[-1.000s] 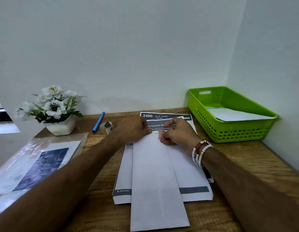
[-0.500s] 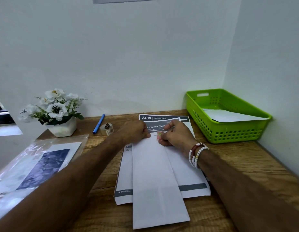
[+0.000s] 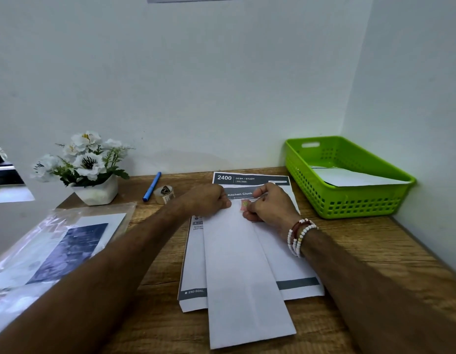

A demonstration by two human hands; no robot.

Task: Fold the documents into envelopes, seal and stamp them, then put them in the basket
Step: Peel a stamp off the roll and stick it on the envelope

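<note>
The white envelope (image 3: 243,272) is lying on the printed documents (image 3: 250,178) in the middle of the wooden table (image 3: 375,251). Its long axis is running from the near edge of the table straight away toward the far wall.

Both hands are working at the far end of the envelope. The left hand (image 3: 209,200) is sitting at the far left corner with its fingers curled, and it appears to be pinching the envelope's edge to steady it. The right hand (image 3: 271,204) is sitting just to the right, with thumb and forefinger curled in and pinching the small reddish stamp (image 3: 243,205). The stamp is lying against the far end of the envelope, in the gap between the two hands and just left of the right fingertips. Whether it is already stuck down cannot be told.

The step in hand is looking like stamping. The green basket (image 3: 362,203) is standing far right, well apart from the envelope, with a white paper (image 3: 349,177) already lying inside. The right hand is nearer to it, so carrying the envelope there is likely falling to that hand, swinging rightward and away.
</note>
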